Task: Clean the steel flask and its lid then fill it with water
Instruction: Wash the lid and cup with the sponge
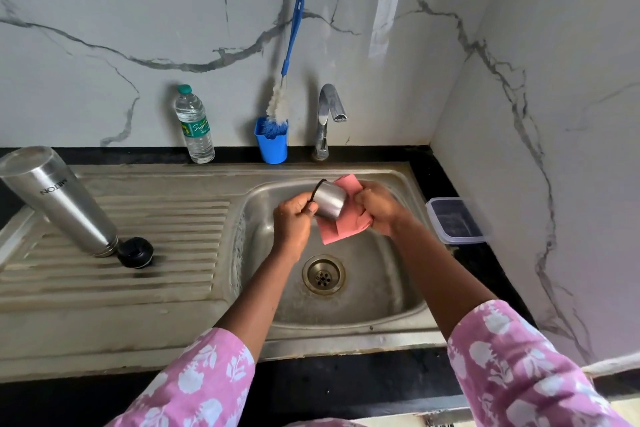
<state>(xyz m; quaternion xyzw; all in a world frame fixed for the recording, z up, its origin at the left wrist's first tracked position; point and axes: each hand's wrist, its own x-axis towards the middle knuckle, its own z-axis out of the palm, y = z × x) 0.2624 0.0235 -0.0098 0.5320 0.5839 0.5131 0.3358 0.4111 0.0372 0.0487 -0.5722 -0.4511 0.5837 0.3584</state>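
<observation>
Steel lid (329, 202) in left hand (294, 222), pink cloth (341, 233) in right hand (379, 212), mid-sink (381, 291).

You're at a home kitchen sink. Steel sink basin (391, 288) dead centre, ribbed drainboard (156, 218) at 9 o'clock, tap (327, 121) at 12. Bottle brush (287, 55) stands in a blue holder (272, 147) beside the tap. Black countertop (346, 374) at 6, marble-look wall (138, 10) behind.

Walled in grey-veined white marble (138, 10), cornered at right, fitted with black counter (346, 371) and steel sink (104, 322), softly lit.
</observation>
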